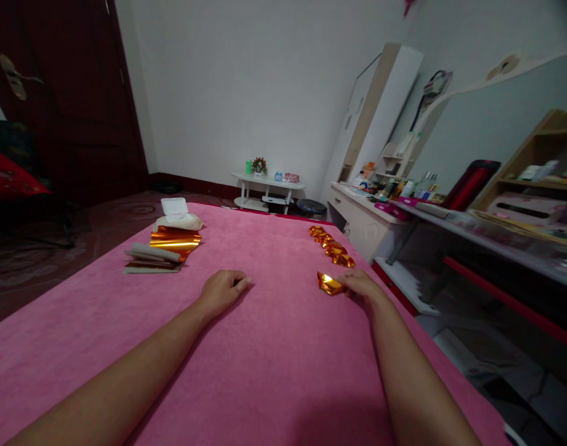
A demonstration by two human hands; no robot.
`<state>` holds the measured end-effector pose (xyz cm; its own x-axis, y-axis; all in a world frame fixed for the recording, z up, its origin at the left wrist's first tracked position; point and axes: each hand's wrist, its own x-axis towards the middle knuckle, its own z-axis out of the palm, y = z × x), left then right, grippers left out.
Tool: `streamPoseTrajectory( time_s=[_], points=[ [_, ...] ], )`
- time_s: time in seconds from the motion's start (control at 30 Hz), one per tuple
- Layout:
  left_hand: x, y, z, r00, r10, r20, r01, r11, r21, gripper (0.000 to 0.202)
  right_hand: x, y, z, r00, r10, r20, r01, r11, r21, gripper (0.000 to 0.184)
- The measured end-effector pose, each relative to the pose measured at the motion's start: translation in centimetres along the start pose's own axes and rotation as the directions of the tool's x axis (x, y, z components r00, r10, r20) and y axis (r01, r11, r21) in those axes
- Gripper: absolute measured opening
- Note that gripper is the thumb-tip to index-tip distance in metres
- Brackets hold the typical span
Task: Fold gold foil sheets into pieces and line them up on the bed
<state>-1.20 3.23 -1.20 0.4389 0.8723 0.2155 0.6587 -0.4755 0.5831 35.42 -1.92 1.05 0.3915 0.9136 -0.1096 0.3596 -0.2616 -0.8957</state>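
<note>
My right hand [359, 286] pinches one end of a folded gold foil paper ingot [328, 284] at the right side of the pink-covered table [265, 347]. Just beyond it, a row of several more gold foil ingots [332, 246] runs along the right edge. My left hand [225, 291] rests on the pink cover near the middle, fingers curled in and holding nothing that I can see. Farther left lie a shiny gold foil sheet [176, 240] and a stack of folded grey-backed paper [152, 255].
Behind the foil sits a pack of white wipes [179, 221] with its lid [174, 207] raised. A dressing table [358, 201] with bottles stands to the right. A low white table [267, 181] is against the far wall, near a dark round stool [311, 207].
</note>
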Motion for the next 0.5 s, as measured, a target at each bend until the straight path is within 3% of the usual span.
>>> streamPoseTrajectory(
  time_s=[0.27,0.5],
  points=[
    [0.0,-0.3,0.2,1.000,0.002,0.002,-0.002,1.000,0.005,0.044,-2.3,-2.5,-0.2,0.976,0.013,0.219,0.017,0.991,-0.135,0.013],
    [0.1,-0.5,0.3,1.000,0.002,0.005,-0.002,1.000,0.020,0.043,-2.9,-4.5,0.1,0.960,0.024,0.277,0.051,0.964,-0.262,0.028]
  ],
)
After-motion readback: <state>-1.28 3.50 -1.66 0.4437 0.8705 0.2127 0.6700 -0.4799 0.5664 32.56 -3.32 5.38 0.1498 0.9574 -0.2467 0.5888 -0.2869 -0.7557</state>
